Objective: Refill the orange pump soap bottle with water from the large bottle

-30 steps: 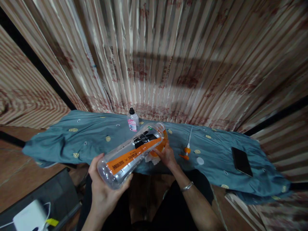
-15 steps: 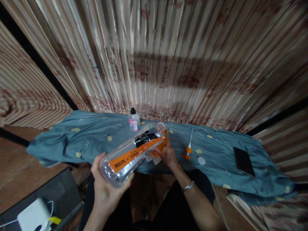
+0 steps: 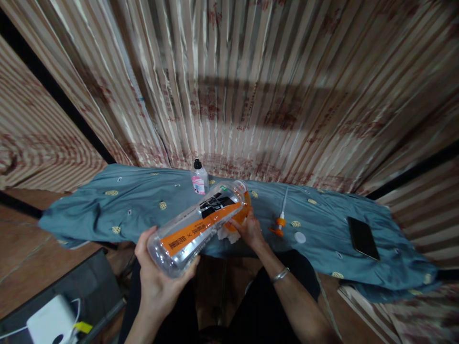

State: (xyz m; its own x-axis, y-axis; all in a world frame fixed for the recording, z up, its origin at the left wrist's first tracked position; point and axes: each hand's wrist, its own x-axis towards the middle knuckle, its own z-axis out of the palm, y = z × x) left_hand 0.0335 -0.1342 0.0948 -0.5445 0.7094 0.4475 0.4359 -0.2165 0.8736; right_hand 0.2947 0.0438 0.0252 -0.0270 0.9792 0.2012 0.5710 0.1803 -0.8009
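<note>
My left hand (image 3: pixel 163 277) is wrapped round the base of a large clear plastic bottle (image 3: pixel 197 229) with an orange and black label. The bottle is tilted, its mouth end up and to the right, over an orange bottle (image 3: pixel 241 216). My right hand (image 3: pixel 251 230) grips that orange bottle, which is partly hidden behind the clear one. White crumpled tissue (image 3: pixel 228 235) shows under it. To the right lie an orange pump head (image 3: pixel 278 224) with its long tube and a round white disc (image 3: pixel 300 237). Behind the clear bottle stands a small black-capped bottle (image 3: pixel 199 179) with a pink label.
A black phone (image 3: pixel 363 238) lies at the right of the blue patterned cloth (image 3: pixel 143 205). Striped curtains (image 3: pixel 229 95) hang close behind the table. At lower left, a white box-like device (image 3: pixel 52 321) with cables sits on a dark surface.
</note>
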